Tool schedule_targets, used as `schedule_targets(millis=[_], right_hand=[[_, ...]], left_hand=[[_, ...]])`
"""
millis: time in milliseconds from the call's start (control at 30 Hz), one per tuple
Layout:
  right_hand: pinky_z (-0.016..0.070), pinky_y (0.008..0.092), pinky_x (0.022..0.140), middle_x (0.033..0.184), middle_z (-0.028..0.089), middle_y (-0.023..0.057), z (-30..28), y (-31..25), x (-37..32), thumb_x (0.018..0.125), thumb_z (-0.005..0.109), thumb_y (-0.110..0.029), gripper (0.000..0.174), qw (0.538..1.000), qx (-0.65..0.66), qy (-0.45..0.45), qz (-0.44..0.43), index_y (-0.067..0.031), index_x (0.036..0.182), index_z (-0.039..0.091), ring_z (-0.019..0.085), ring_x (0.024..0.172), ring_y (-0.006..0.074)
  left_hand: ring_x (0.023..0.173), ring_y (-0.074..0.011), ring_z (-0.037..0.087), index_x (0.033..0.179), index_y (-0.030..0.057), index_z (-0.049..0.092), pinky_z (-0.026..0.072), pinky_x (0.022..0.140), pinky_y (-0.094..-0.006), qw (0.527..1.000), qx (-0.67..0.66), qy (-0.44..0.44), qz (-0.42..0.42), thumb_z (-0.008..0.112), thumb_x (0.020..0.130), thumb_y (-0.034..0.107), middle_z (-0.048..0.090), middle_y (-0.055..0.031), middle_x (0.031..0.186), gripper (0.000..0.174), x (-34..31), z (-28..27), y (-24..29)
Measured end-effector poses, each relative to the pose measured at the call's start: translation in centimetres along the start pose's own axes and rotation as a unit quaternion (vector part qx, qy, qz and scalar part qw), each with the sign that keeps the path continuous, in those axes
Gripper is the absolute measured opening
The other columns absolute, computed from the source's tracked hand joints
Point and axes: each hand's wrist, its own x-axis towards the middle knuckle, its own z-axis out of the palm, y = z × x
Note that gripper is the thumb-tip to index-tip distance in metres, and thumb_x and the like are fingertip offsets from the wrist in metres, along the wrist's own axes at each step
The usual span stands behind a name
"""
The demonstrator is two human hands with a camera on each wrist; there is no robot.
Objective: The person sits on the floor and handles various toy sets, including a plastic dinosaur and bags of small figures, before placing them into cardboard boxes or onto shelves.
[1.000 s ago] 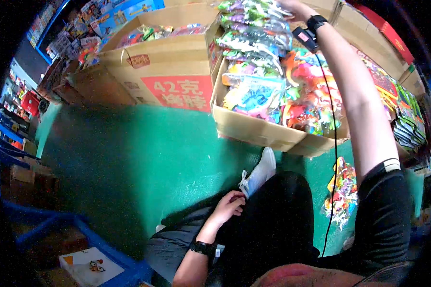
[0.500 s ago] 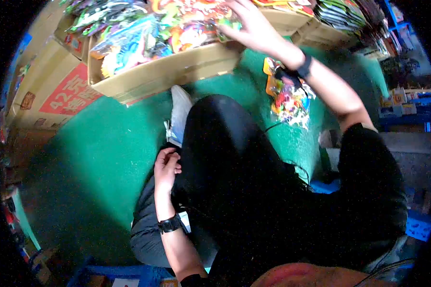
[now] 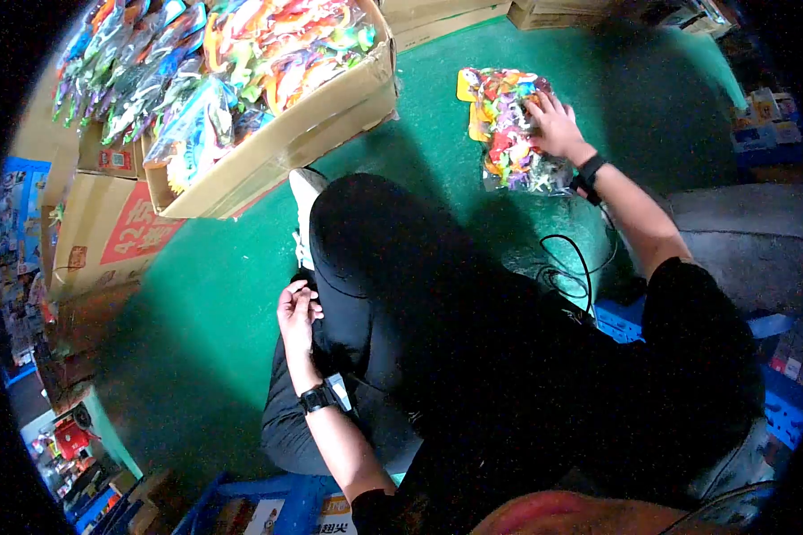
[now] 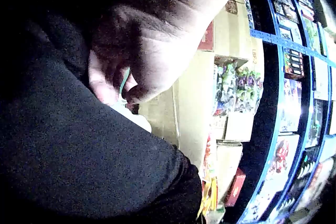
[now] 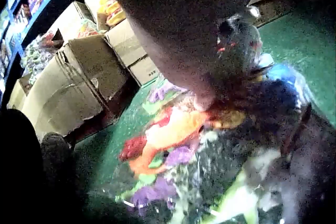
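Observation:
Clear plastic bags of small colourful toy figures (image 3: 506, 134) lie on the green floor at the right, with yellow card showing along their left side. My right hand (image 3: 558, 132) rests on their right part, fingers spread forward over the plastic. In the right wrist view the orange, red and purple toys (image 5: 173, 132) show close under that hand (image 5: 194, 77), and its fingertips are partly in shadow. My left hand (image 3: 299, 316) lies idle by my lower leg, fingers loosely curled and holding nothing. The left wrist view has this hand (image 4: 136, 61) against the dark trouser leg.
An open cardboard box (image 3: 321, 116) packed with bagged toys (image 3: 277, 49) stands at the upper left. A carton with red print (image 3: 107, 236) is beside it. A black cable (image 3: 584, 267) loops on the floor near my right side. Blue shelving (image 3: 785, 406) stands at the right edge.
My right hand has gone from the toy box, across to the right and down onto the bags on the floor. The head view has turned right; my left hand stays by the leg.

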Motion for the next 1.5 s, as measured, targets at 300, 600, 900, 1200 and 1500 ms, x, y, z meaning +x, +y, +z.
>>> schedule_targets(millis=[300, 600, 900, 1200, 1500], right_hand=[[0.0479, 0.0465, 0.088, 0.112, 0.063, 0.0132, -3.4, 3.0, 3.6, 0.086, 0.056, -0.019, 0.029, 0.989, 0.081, 0.103, -0.066, -0.0133, 0.114, 0.061, 0.058, 0.108, 0.0337], [0.0501, 0.0255, 0.078, 0.098, 0.071, 0.0087, -19.1, -8.4, -1.0, 0.093, 0.059, -0.013, 0.024, 0.841, 0.442, 0.296, -0.097, 0.0003, 0.112, 0.066, 0.064, 0.086, 0.0121], [0.0459, 0.0226, 0.080, 0.097, 0.066, 0.0021, -31.5, -22.1, -5.4, 0.094, 0.060, -0.013, 0.020, 0.622, 0.745, 0.161, -0.179, 0.0013, 0.107, 0.065, 0.059, 0.085, 0.0083], [0.0526, 0.0325, 0.077, 0.098, 0.070, 0.0083, -30.6, -35.8, -9.9, 0.087, 0.056, -0.007, 0.020, 0.740, 0.547, 0.209, -0.332, -0.0036, 0.103, 0.069, 0.067, 0.087, 0.0208], [0.0380, 0.0443, 0.102, 0.137, 0.048, 0.0120, -24.3, -43.8, -13.9, 0.082, 0.069, -0.013, 0.047, 0.730, 0.391, 0.015, -0.561, -0.0115, 0.127, 0.057, 0.049, 0.120, 0.0337]], left_hand=[[0.063, -0.0058, 0.054, 0.112, 0.0048, 0.059, 0.0472, 0.054, -0.0198, 0.999, 0.002, -0.013, 0.045, 0.054, 0.096, 0.010, 0.063, -0.0017, 0.083, 0.017, 0.2, -0.2, -0.8], [0.066, -0.0064, 0.056, 0.114, 0.0050, 0.059, 0.0470, 0.057, -0.0192, 0.997, -0.002, -0.042, 0.062, 0.056, 0.093, 0.008, 0.064, -0.0015, 0.088, 0.021, -1.0, -0.2, 1.5], [0.116, -0.0237, 0.055, 0.134, 0.0075, 0.044, 0.0499, 0.092, -0.0365, 0.943, -0.265, -0.106, 0.172, 0.060, 0.094, 0.027, 0.053, -0.0127, 0.130, 0.048, -6.2, -0.5, 7.1], [0.125, -0.0316, 0.048, 0.146, 0.0046, 0.030, 0.0495, 0.095, -0.0490, 0.924, -0.328, -0.054, 0.191, 0.067, 0.084, 0.048, 0.044, -0.0165, 0.141, 0.084, -10.6, -6.1, 6.7], [0.128, -0.0303, 0.045, 0.147, 0.0112, 0.031, 0.0408, 0.102, -0.0473, 0.793, -0.553, -0.136, 0.217, 0.038, 0.080, 0.081, 0.042, -0.0119, 0.144, 0.097, -10.8, -5.9, 4.9]])
